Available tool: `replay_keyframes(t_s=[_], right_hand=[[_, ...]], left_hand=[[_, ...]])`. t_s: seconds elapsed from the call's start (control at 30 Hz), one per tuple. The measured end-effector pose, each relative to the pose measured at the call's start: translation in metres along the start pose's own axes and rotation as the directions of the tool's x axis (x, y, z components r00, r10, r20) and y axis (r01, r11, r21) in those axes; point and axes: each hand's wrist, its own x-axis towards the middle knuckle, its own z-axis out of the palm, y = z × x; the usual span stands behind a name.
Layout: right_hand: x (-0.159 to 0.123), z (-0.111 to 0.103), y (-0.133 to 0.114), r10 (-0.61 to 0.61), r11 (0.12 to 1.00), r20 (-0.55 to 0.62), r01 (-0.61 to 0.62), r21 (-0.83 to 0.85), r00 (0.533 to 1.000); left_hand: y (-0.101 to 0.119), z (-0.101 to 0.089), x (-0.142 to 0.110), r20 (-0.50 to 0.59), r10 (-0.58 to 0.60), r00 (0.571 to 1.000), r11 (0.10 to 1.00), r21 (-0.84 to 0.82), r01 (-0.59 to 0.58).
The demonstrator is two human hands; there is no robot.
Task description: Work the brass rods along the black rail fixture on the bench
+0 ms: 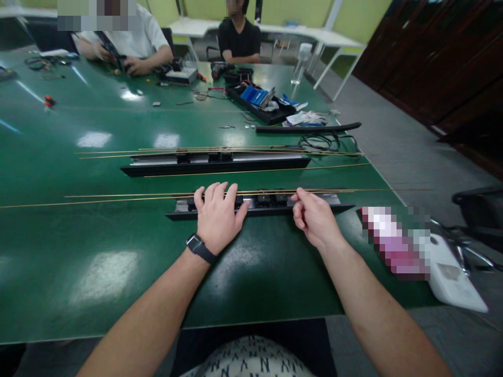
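A long black rail with a silvery channel (184, 209) lies crosswise on the table in front of me, with dark blocks set inside it. My left hand (218, 220), a watch on its wrist, rests over the rail's left half with fingers spread. Thin brass-coloured rods (118, 197) run lengthwise along the rail, passing by my left fingertips and reaching well past both rail ends. At the rail's right part, my right hand (316, 217) is closed, thumb and forefinger pinched at a thin rod. Its other fingers are curled in.
Behind lies a second black rail (216, 167) with more thin rods. Farther back are a black strip (308, 128), coiled cable (320, 141), a black tray (271, 112) and a clear bottle (302, 65). A white object (456, 277) lies at the right edge. Two people sit opposite.
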Motion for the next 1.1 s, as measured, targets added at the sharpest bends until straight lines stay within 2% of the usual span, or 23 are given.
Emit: replay_keyframes(t_s=[0.43, 1.1], right_hand=[[-0.0006, 0.0015, -0.0016, 0.014, 0.999, -0.02, -0.013, 0.049, 1.0], [-0.0016, 0.0013, -0.0021, -0.001, 1.0, 0.007, 0.001, -0.012, 1.0]], left_hand=[[-0.0001, 0.0, 0.0002, -0.007, 0.003, 1.0, 1.0, 0.0, -0.003], [0.0002, 0.0002, 0.0001, 0.0, 0.003, 1.0, 1.0, 0.004, -0.003]])
